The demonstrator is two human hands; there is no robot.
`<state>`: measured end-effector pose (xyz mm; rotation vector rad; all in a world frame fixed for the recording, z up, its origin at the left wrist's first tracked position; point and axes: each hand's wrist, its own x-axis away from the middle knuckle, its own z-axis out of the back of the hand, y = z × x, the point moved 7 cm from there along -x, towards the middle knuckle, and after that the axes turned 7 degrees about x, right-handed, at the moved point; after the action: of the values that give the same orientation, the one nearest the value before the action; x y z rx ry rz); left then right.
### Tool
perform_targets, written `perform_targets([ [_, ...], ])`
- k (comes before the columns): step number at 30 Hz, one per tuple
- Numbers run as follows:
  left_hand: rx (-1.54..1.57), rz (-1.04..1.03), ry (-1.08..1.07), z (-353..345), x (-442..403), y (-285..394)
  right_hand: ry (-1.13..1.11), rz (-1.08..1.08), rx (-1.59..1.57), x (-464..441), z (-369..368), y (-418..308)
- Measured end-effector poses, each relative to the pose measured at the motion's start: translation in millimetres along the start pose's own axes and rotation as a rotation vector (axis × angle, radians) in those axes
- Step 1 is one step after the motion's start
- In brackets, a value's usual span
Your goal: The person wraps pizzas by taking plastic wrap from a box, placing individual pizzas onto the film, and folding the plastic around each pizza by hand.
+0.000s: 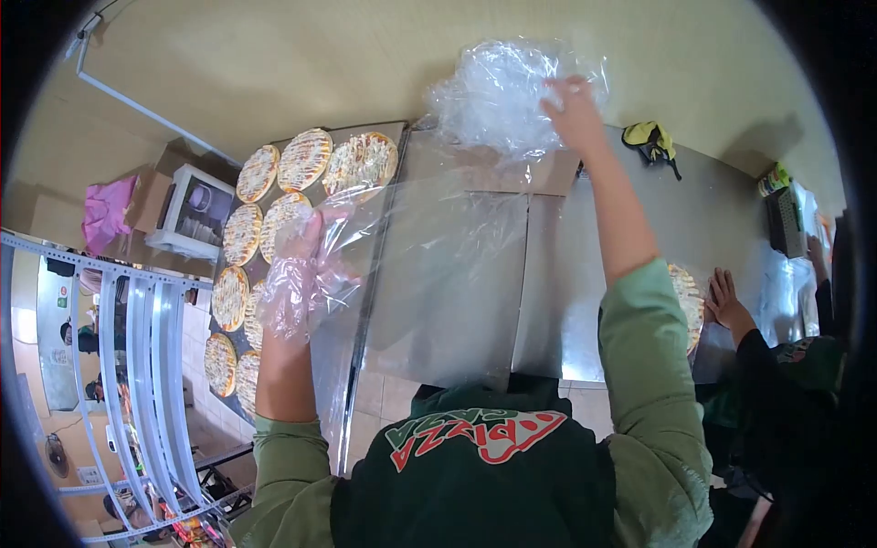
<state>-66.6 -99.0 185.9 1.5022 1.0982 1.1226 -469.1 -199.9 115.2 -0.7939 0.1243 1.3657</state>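
My left hand is wrapped in a clear plastic bag, bunched about the wrist and fingers. A loose sheet of that plastic trails to the right over the metal table. The hand is over the near side of a dark tray holding several round topped pizzas. My right hand is up at the wall side of the table, fingers bent and apart, in front of a heap of crumpled clear plastic bags. Whether its fingertips touch the heap is hard to tell.
Flattened cardboard lies under the heap. Right of it is a yellow and black item. A co-worker's hand rests beside another pizza at the right. A metal shelf rack and a white-framed box stand at the left.
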Motion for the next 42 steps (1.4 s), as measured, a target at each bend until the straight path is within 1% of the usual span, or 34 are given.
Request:
perform_targets([
  [1,-0.026,0.008,0.055,-3.5,10.6,2.4,0.133,-0.060,-0.109,8.7,53.7,-22.0],
  [2,-0.081,-0.104,0.092,-7.7,19.0,7.5,0.266,-0.122,-0.219,24.8,95.1,-34.3],
  [3,-0.138,-0.217,0.127,-12.6,26.8,12.6,0.000,-0.224,-0.507,42.0,91.2,-28.4],
  [4,-0.140,-0.261,0.094,-12.9,33.3,14.1,-0.271,-0.327,-0.789,65.9,83.6,-25.7],
  [5,-0.141,-0.305,0.061,-13.2,40.0,15.5,-0.613,-0.277,-1.042,96.5,68.2,-41.1],
  [6,-0.429,-0.540,-0.018,-25.5,51.4,28.8,-0.963,-0.218,-1.280,131.7,55.0,-58.6],
  [8,-1.002,-1.001,-0.195,-59.7,82.0,39.4,-1.252,-0.351,-1.362,180.8,33.8,-73.1],
  [11,-1.491,-0.950,-0.759,-88.7,107.5,0.7,-1.163,-0.530,-1.694,186.1,30.9,-86.4],
  [14,-1.555,-0.797,-1.011,-85.2,111.5,-46.6,-1.066,-0.381,-1.461,187.3,16.8,-93.5],
  [17,-1.369,-0.886,-1.021,-60.1,108.4,-87.5,-0.973,-0.590,-1.234,201.3,-17.9,-97.2],
  [20,-1.303,-0.532,-0.777,-23.9,81.4,-104.8,-0.894,-0.634,-1.241,214.6,-45.2,-119.6],
  [22,-0.803,0.008,-0.303,9.9,47.0,-122.0,-0.850,-0.601,-1.231,221.1,-51.6,-150.0],
  [24,-0.275,0.259,0.008,12.2,26.5,-148.9,-0.790,-0.546,-1.164,228.0,-58.1,-177.5],
  [26,0.040,0.272,-0.112,6.7,16.8,-165.0,-0.712,-0.472,-1.037,234.7,-62.0,-195.0],
  [27,0.200,0.274,-0.177,2.6,14.8,-164.4,-0.612,-0.412,-0.876,233.5,-57.1,-193.4],
  [29,0.460,0.339,-0.034,12.7,11.7,-165.9,-0.400,-0.295,-0.553,230.8,-40.0,-184.4],
  [30,0.587,0.374,0.038,16.2,12.2,-167.3,-0.340,-0.270,-0.462,231.5,-33.4,-174.1],
  [32,0.736,0.358,-0.107,29.2,9.1,-160.2,-0.222,-0.221,-0.284,234.3,-20.6,-148.0],
  [33,0.810,0.348,-0.177,34.2,8.0,-157.9,-0.254,-0.273,-0.299,239.3,-24.3,-137.4],
  [35,0.681,0.199,-0.397,33.7,2.1,-166.8,-0.320,-0.380,-0.334,249.2,-32.8,-122.6],
  [37,0.543,0.068,-0.284,30.1,4.3,-161.2,-0.170,-0.584,-0.803,246.0,-42.1,-124.2],
  [38,0.470,0.013,-0.068,22.6,9.6,-162.8,-0.085,-0.679,-1.037,246.2,-49.3,-129.9],
  [39,0.392,-0.041,0.147,21.6,17.8,-153.5,-0.094,-0.704,-1.202,242.8,-39.2,-163.1],
  [40,0.416,0.033,0.136,15.8,22.3,-147.2,-0.105,-0.728,-1.368,240.1,-26.0,-190.7],
  [42,0.460,0.185,0.123,9.6,33.9,-129.9,-0.045,-0.802,-1.223,248.4,-21.6,-173.5],
])
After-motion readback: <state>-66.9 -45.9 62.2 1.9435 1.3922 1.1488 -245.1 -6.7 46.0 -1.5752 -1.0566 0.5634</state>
